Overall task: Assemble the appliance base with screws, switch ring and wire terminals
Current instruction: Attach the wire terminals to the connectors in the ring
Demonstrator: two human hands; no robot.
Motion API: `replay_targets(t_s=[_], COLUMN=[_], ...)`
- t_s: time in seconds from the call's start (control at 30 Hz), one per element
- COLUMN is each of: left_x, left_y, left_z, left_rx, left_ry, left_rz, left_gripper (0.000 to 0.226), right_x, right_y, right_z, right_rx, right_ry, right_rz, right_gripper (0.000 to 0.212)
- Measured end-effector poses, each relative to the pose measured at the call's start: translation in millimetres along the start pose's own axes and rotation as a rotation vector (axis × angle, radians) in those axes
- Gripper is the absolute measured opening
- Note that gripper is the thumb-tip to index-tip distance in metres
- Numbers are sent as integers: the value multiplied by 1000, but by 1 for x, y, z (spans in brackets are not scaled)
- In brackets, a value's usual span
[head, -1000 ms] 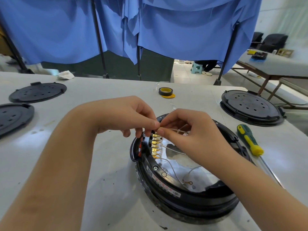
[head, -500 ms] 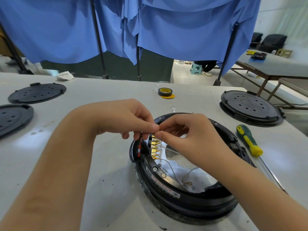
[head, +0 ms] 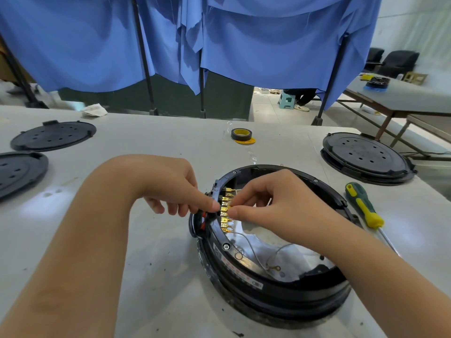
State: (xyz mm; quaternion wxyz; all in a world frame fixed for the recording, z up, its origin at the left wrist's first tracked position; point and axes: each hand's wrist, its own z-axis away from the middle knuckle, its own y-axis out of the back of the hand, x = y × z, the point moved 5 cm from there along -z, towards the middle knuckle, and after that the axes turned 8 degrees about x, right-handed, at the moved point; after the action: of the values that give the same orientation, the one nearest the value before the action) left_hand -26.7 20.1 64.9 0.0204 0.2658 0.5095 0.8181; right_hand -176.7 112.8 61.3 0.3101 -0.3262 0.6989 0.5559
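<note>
Appliance base (head: 280, 286), a round black housing, sits on the white table (head: 146, 276) just right of centre, open side up, as I watch from the head camera. Both my hands meet over its left inner rim, where a row of brass wire terminals (head: 224, 213) runs down the wall. My left hand (head: 170, 186) reaches in from the left, forefinger and thumb drawn together in a narrow pinch at the rim beside the terminals; what it grips is too small for me to tell. My right hand (head: 271, 203) comes across the opening from the right, fingers curled, its fingertips closing tightly on one of the middle terminals. Thin pale wires (head: 251, 250) trail from the row across the shiny floor of the base, one ending in a small ring lug. A green-and-yellow screwdriver (head: 363, 206) lies on the table just right of the base. Farther back rest a roll of black tape (head: 241, 134), a black lidded base (head: 366, 154) at right and two black round covers (head: 52, 135) at left, under a blue curtain (head: 244, 40).
</note>
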Motion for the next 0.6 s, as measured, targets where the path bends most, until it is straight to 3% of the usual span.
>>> replay_targets(t_s=[0.2,0.6], left_x=[6,13], left_y=[-8,-16], left_z=[1,-2], left_rx=[-100,-127], left_ry=[24,44], left_rz=[-5,-11], left_gripper=[42,35], right_x=[5,11], right_y=[-10,-13], right_z=[1,-1], right_rx=[-42,-93], right_ry=[1,18], right_rz=[158,194], right_gripper=[7,7])
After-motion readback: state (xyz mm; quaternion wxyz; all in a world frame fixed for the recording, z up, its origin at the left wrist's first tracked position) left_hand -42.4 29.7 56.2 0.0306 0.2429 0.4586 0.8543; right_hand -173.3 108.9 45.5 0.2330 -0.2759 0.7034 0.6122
